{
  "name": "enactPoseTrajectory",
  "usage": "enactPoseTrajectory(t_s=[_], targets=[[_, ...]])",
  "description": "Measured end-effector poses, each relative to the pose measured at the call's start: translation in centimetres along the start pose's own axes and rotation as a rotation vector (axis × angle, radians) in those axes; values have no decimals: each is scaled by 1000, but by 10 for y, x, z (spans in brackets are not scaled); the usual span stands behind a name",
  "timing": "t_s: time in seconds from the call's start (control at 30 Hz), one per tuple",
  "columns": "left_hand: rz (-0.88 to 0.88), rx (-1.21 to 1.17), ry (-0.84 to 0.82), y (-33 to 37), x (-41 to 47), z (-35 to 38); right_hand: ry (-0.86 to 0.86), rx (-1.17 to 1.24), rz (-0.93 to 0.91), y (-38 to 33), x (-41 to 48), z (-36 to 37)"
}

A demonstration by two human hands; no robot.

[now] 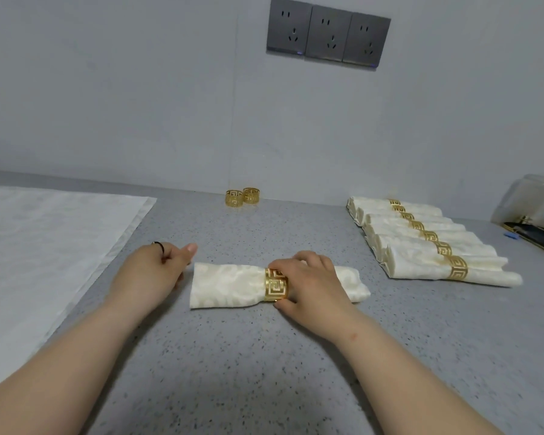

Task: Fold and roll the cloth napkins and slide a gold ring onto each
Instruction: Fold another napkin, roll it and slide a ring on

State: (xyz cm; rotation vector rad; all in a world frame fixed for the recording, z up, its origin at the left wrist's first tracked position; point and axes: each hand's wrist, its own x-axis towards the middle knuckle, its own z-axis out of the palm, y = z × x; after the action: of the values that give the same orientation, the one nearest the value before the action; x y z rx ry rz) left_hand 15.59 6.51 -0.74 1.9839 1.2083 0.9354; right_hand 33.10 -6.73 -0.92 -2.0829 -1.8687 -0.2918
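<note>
- Hands first: the left hand lies on the worktop just beside the left end of the rolled napkin. Its fingers are loosely curled, its thumb is out and it holds nothing. Whether it touches the cloth I cannot tell. The right hand is curled over the napkin's right half and pinches the gold ring between fingertips above and thumb below.
- The worktop is grey, speckled stone, running back to a pale wall.
- A flat cloth, white with a faint woven pattern, is spread over the left side, well apart from the roll.
- A row of finished napkins lies at the right, side by side and touching, each with a gold band round its middle.
- Three grey wall sockets sit side by side high on the wall.
- A clear plastic container stands at the right edge, too blurred to tell more.
- The rolled napkin, cream damask, lies crosswise in the centre, between the hands.
- Its gold ring, cut in a Greek-key pattern, sits right of the roll's middle.
- Two spare rings stand upright and touching, against the wall.
- A dark band circles one left finger.
</note>
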Motion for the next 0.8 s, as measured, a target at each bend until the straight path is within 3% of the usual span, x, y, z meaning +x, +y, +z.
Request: enactPoseTrajectory(t_s=[0.13, 0.3, 0.53, 0.8], targets=[[92, 69, 8, 0, -4, -2, 54, -19, 18, 1, -4, -13], [294, 131, -242, 2, -17, 14, 22, -126, 31, 19, -38, -38], [463, 309, -414, 8, -29, 32, -80, -307, 313, 77, -108, -75], [605, 448, -458, 30, -44, 72, -91, -371, 570, 129, -144, -83]])
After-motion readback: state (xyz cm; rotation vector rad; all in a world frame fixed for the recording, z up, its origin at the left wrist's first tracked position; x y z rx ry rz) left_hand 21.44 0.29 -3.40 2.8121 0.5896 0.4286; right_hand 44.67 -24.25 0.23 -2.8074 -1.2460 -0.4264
